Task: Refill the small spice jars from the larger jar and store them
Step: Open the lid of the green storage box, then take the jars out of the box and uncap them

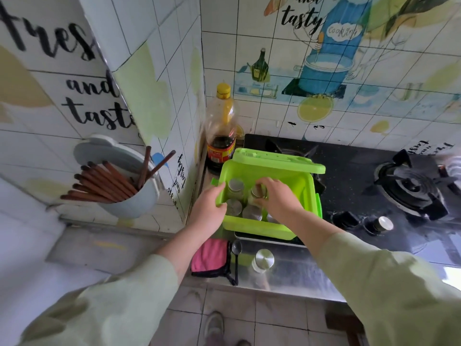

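The right hand's [279, 199] fingers [268, 183] clasp a small spice jar [258, 192] inside the green plastic box [262, 231]; the left hand [208, 212] grips its rim. Probably glass, so light, slick and breakable — best held round the body, just below these fingers.

Lime-green box [259, 229], silver-lidded jars [235, 185] inside — pink cloth [209, 257], black hob [354, 176], yellow-capped bottle [221, 131], brown chopsticks [104, 182].

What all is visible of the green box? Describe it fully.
The green box looks like bright plastic, its lid open and tilted up at the back. It sits at the left end of the black stove. Small metal-capped jars stand inside. The left hand grips its left wall; the right hand holds one jar inside.
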Demonstrator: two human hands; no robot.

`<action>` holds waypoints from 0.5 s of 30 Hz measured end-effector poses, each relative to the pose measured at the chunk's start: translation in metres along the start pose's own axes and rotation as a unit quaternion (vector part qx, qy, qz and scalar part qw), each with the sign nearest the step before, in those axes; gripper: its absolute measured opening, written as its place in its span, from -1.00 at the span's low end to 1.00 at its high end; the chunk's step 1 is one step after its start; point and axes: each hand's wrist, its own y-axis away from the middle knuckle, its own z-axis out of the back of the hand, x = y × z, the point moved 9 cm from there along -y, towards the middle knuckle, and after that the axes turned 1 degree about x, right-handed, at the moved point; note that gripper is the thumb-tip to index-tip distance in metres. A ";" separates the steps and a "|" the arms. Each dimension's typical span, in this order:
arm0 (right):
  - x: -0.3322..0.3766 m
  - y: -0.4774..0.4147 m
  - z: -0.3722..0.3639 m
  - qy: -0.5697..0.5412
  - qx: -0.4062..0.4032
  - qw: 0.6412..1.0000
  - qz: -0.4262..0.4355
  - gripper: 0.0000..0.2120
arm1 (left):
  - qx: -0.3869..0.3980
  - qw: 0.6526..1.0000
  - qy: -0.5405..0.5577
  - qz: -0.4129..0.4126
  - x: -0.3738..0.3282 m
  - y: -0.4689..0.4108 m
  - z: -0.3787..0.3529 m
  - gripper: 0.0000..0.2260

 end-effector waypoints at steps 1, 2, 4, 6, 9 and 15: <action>-0.001 0.001 0.001 -0.005 -0.007 1.000 -0.003 -0.56 | -0.003 1.000 0.002 0.000 0.000 0.002 0.000 -0.50; -0.002 0.002 0.003 -0.010 -0.015 1.000 -0.006 -0.58 | -0.006 1.000 0.000 -0.003 -0.002 0.004 0.000 -0.50; -0.003 0.005 0.011 -0.023 -0.040 0.999 -0.013 -0.58 | -0.015 1.000 -0.007 -0.012 -0.004 0.007 0.003 -0.52; 0.001 0.012 0.026 -0.036 -0.067 0.997 -0.012 -0.57 | -0.034 0.999 -0.014 -0.027 -0.009 0.008 0.011 -0.54; 0.016 0.026 0.060 -0.043 -0.110 0.993 0.009 -0.61 | -0.069 0.995 -0.030 -0.058 -0.025 0.015 0.020 -0.54; 0.063 0.066 0.112 -0.083 -0.131 0.984 0.090 -0.70 | -0.043 0.991 0.034 -0.122 -0.071 0.030 0.007 -0.26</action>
